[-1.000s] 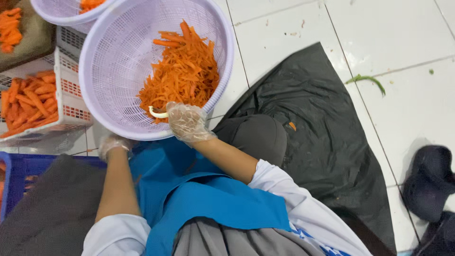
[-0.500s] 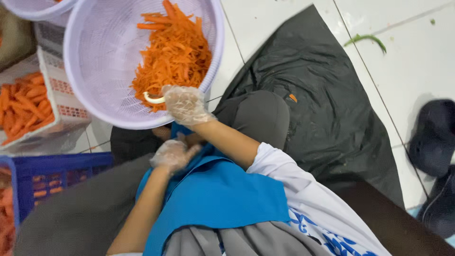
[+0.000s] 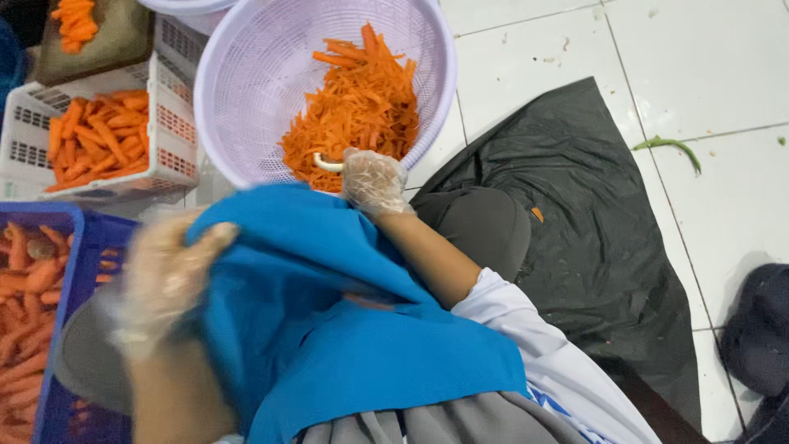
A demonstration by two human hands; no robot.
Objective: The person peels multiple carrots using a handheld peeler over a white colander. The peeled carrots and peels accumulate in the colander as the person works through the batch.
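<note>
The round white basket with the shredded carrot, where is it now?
In the head view the round white basket sits top centre on the tiled floor, right hand at its near rim, white crate of carrots to its left.

Floor (image 3: 707, 57) as I see it from the head view: white glazed tiles, thin grey grout lines, a few small specks and smudges near the top edge. Light is even and bright, soft sheen on the tiles, no hard shadows. A black plastic sheet (image 3: 592, 214) lies spread and creased over the tiles at centre right, one small orange scrap (image 3: 537, 215) on it. A green bean pod (image 3: 667, 145) lies on bare tile just off the sheet's upper right corner. Dark bundled cloth (image 3: 760, 329) at the right edge, too cropped to tell more. No walls, windows or furniture in view
</note>
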